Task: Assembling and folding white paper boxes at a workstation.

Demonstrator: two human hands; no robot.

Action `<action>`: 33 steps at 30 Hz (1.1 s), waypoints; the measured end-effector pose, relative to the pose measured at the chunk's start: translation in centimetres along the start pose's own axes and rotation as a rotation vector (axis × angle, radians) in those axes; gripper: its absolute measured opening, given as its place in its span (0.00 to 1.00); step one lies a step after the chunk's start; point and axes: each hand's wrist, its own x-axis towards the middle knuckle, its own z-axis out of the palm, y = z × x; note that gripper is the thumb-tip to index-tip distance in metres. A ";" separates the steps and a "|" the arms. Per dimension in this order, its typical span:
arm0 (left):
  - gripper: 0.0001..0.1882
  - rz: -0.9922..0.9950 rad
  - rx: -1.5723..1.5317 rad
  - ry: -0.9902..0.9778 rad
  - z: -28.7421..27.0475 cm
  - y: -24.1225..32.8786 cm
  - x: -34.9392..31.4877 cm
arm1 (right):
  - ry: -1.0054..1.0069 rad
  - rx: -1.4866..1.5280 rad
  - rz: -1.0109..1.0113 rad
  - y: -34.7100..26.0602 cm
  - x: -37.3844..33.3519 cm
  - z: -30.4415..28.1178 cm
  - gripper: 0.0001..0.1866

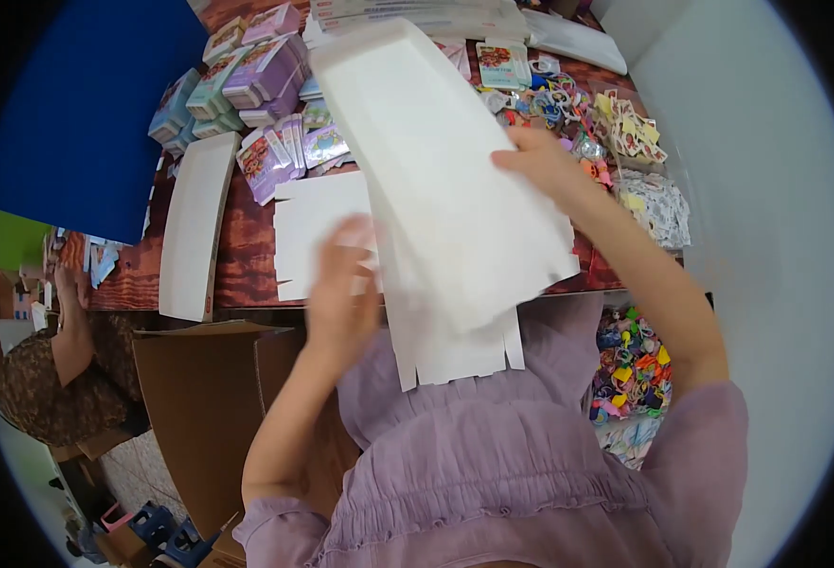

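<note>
A long white cardboard tray [436,142] slants across the middle in front of me. Its far end has raised walls, while the near end lies open with loose flaps. My right hand [545,166] grips the tray's right edge, fingers closed on it. Blurred by motion, my left hand [341,293] is close to the tray's left side; its fingers are too smeared to read. Under the tray, a flat white cardboard blank [322,227] with slit edges lies on the table. More slit white cardboard [455,358] reaches past the table edge over my lap.
A formed white tray [190,232] lies at left, near bundled small boxes [256,76]. Colourful trinkets [559,99] and bagged pieces [658,204] cover the right side. Below stand an open brown carton [199,407] and a heap of trinkets [633,364]. Another person's arm [71,327] shows at far left.
</note>
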 end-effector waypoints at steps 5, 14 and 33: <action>0.18 0.320 0.262 -0.408 1.0 -1.4 -1.2 | 0.033 -0.160 0.015 3.6 -1.2 4.5 0.17; 0.14 0.349 0.336 -0.548 0.4 -1.9 -1.5 | -0.211 -0.940 -0.614 1.8 -9.7 1.0 0.25; 0.11 0.418 0.376 -0.536 -0.2 -0.3 -3.4 | -0.170 -0.986 -0.940 2.8 -9.6 4.1 0.09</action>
